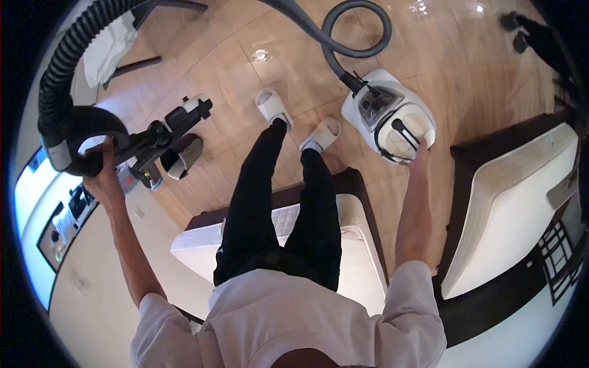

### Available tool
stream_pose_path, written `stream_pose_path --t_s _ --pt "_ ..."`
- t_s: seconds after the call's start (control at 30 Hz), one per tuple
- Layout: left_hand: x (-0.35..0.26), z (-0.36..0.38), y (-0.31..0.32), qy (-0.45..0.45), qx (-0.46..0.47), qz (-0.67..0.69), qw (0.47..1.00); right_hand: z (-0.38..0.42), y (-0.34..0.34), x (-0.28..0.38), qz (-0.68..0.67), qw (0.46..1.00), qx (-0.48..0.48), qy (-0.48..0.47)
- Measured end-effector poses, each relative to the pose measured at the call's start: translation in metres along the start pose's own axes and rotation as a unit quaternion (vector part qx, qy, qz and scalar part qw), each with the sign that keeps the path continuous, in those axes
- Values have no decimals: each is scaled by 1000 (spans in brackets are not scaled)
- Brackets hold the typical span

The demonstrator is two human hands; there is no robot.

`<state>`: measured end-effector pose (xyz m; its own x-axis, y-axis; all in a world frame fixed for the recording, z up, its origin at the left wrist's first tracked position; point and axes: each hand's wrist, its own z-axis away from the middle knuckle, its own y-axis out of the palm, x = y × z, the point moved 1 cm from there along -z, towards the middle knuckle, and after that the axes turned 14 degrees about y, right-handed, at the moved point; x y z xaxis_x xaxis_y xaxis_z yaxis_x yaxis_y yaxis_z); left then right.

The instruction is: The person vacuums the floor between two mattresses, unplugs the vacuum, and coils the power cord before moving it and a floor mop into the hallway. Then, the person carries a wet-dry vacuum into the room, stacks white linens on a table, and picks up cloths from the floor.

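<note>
My left hand (105,175) is closed around the black handle (92,138) of a vacuum cleaner hose, with the dark tube and a fitting reaching right from it. The ribbed hose (64,55) arches up from that handle and loops across the floor. It joins the white and grey vacuum cleaner canister (386,113), which has a clear dust chamber facing forward. My right hand (417,153) grips the canister's near rear edge, its fingertips partly hidden. A black carry handle (405,133) lies flat on the canister's top, just ahead of the thumb.
Behind my legs stands a bed with a white mattress (356,245); another mattress (515,208) on a dark frame is at the right. Dark slippers (182,156) lie on the wood-look floor (233,80). White cloth (109,49) hangs at upper left. A dark shape (537,40) is at upper right.
</note>
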<state>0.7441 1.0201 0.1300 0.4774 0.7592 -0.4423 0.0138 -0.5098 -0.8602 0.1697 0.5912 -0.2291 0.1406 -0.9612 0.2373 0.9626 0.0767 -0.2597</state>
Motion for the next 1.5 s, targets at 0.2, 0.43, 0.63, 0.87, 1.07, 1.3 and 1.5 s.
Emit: stream_pose_path --t_s 0.2,0.43,0.63,0.87,1.07,1.3,1.5 --pt "-18 61 -81 -30 -85 -8 996 43 27 31 80 985 -71 -137" --pt "-9 126 -145 -113 -113 29 987 98 29 52 207 947 -192 -151" --pt "-86 171 -154 -166 -129 5 978 88 9 66 248 948 -166 -111" --pt "-164 185 -191 -130 -147 -1 980 -40 20 38 292 925 -202 -139" --pt "-264 209 -201 -84 -167 -125 974 81 22 59 243 962 -112 -56" --pt "-301 194 -209 -111 -122 -204 965 158 37 65 248 966 -65 -12" --pt "-321 199 -218 -114 -155 -197 961 103 49 59 228 974 -3 13"
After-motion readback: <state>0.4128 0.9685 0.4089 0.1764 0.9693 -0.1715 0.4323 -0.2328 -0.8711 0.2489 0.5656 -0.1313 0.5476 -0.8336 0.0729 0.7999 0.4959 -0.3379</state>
